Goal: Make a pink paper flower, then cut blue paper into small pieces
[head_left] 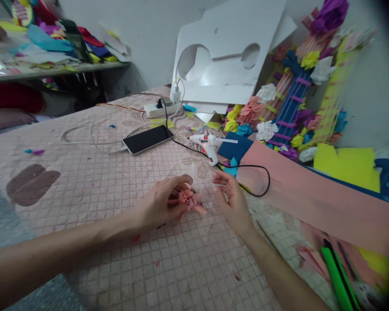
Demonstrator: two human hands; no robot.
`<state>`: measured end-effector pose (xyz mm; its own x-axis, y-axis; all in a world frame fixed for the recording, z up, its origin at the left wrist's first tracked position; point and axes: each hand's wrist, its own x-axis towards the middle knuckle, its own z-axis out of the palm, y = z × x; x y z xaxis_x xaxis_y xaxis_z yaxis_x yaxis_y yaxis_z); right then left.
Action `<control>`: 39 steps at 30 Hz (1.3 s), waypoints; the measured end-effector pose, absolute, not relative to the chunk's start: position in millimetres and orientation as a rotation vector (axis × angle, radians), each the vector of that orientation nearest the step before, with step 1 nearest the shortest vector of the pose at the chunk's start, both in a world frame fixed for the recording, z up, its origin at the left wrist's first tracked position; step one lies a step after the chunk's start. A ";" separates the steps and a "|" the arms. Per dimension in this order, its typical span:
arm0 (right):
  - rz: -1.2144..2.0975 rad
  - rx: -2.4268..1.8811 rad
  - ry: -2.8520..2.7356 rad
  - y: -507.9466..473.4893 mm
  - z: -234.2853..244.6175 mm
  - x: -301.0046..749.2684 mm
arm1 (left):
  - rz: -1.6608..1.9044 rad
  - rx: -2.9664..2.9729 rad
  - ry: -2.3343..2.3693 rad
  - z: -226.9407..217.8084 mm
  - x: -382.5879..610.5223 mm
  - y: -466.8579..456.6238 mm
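My left hand curls around a small bunch of salmon-pink paper scraps on the checked tablecloth, with a bit of purple at their right side. A short gap to the right, my right hand has its fingers apart and holds nothing. Beyond that hand lies a white glue gun, a glue stick poking from its back and a small red light lit. Its black cord loops near my right fingers. Beside the cord are small blue paper pieces.
A phone charges near a white power strip. At right lie a long pink sheet, a green cutter and colourful paper decorations. White cut-out board leans on the wall. Another table holds paper.
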<state>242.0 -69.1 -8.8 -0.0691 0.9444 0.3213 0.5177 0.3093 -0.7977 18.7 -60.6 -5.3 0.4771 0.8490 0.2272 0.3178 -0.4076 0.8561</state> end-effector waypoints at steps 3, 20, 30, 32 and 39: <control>0.662 -1.294 -1.869 -89.5 -3.9 233.9 | 0.863 1.929 0.946 -5.2 20.9 -62.3; 0.447 -1.386 -1.843 -142.4 11.0 259.6 | 0.776 2.203 0.813 9.1 65.8 -92.4; 0.464 -1.469 -1.848 -155.6 7.0 268.8 | 0.679 2.204 0.776 7.3 87.2 -95.8; 0.467 -1.464 -1.818 -156.5 6.7 272.4 | 0.677 2.188 0.766 5.0 87.2 -96.4; 0.456 -1.438 -1.382 -164.3 10.7 297.5 | 0.709 2.155 0.718 -2.4 83.5 -97.3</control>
<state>297.5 -164.3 10.7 0.2628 0.8902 0.3722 0.4936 0.2074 -0.8446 83.5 -97.3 -2.4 0.6899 0.6767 0.2571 0.2654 -0.5669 0.7799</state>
